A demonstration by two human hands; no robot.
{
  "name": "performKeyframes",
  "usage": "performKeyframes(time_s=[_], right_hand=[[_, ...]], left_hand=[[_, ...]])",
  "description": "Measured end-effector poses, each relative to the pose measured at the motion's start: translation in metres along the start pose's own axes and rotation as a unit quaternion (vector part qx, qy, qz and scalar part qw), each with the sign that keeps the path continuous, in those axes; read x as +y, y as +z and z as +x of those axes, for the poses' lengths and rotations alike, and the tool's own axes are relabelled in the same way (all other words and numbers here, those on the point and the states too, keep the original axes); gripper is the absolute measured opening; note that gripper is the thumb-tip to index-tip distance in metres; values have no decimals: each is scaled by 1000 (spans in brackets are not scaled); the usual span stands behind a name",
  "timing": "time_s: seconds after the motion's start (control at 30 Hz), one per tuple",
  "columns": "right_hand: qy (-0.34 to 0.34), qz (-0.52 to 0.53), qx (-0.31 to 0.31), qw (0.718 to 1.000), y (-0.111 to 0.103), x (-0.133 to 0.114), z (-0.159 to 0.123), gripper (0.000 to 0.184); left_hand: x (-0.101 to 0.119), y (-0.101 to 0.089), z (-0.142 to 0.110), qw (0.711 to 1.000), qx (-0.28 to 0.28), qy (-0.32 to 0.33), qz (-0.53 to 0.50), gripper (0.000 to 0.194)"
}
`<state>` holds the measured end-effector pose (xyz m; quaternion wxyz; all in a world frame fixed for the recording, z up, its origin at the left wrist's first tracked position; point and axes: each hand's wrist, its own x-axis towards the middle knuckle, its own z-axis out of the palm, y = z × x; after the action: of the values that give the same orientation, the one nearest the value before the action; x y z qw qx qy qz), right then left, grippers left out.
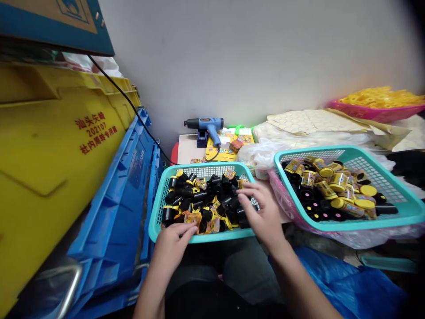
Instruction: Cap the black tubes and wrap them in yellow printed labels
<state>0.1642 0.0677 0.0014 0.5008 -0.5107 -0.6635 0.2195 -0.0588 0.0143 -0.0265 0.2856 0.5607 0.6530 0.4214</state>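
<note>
A teal basket (156,212) on my lap holds several small black canisters (186,195) with yellow caps and printed labels. My left hand (172,246) rests on the basket's near rim, its fingers curled over a yellow-labelled piece (192,218). My right hand (262,210) reaches into the basket's right side with fingers spread and bent over the black canisters; nothing shows in its grip. A second teal basket (395,186) to the right holds labelled canisters with yellow lids (337,180).
Yellow crate (49,146) and blue crates (122,208) are stacked at the left. A blue heat gun (207,128) stands by the wall behind the basket. Sticker sheets (312,120) and a pink tray of yellow rings (378,106) lie at the back right. Blue plastic (348,283) is at the lower right.
</note>
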Motion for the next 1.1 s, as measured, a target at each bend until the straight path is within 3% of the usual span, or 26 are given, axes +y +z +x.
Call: performKeyframes(time_s=[0.07, 0.13, 0.2, 0.27, 0.33, 0.43, 0.5, 0.57, 0.63, 0.73, 0.77, 0.83, 0.9, 0.93, 1.0, 1.1], right_hand=[[95, 126, -121, 980, 19, -10, -6, 31], [202, 234, -248, 918, 39, -17, -9, 38], [259, 302, -296, 868, 56, -22, -11, 37], [253, 330, -282, 865, 68, -25, -11, 35], [205, 321, -261, 887, 73, -26, -12, 32], [126, 269, -284, 911, 71, -30, -13, 35], [98, 237, -308, 916, 67, -32, -13, 41], [87, 207, -328, 918, 62, -32, -8, 42], [67, 154, -326, 930, 56, -28, 2, 34], [5, -10, -313, 950, 51, -13, 20, 22], [-20, -76, -330, 941, 52, -7, 25, 20], [-63, -187, -396, 897, 56, 3, 31, 22], [-95, -257, -447, 852, 63, 7, 31, 32], [-109, -274, -449, 844, 67, 8, 31, 35], [-119, -258, -417, 863, 69, 7, 30, 35], [-67, -124, -339, 930, 61, 3, 31, 36]], left_hand=[[0, 0, -5, 990, 109, 85, 18, 12], [0, 1, -9, 961, 182, 198, 61, 19], [1, 3, -13, 937, 196, 273, 93, 25], [1, 2, -15, 933, 190, 292, 93, 26], [0, 0, -15, 952, 183, 244, 39, 20], [2, -3, -12, 974, 165, 64, -143, 31], [4, -3, -8, 959, 118, -44, -255, 49], [7, -3, -4, 944, 79, -88, -309, 64], [9, -3, -1, 940, 94, -90, -316, 66], [6, -5, 0, 947, 135, -85, -280, 61], [5, -6, -1, 951, 142, -87, -262, 57], [2, -7, -2, 958, 147, -90, -231, 42], [-1, -8, -2, 961, 154, -88, -211, 27], [-2, -8, -2, 962, 160, -85, -204, 24], [-6, -9, -2, 961, 183, -74, -196, 21], [-13, -9, -3, 959, 200, -63, -191, 21]])
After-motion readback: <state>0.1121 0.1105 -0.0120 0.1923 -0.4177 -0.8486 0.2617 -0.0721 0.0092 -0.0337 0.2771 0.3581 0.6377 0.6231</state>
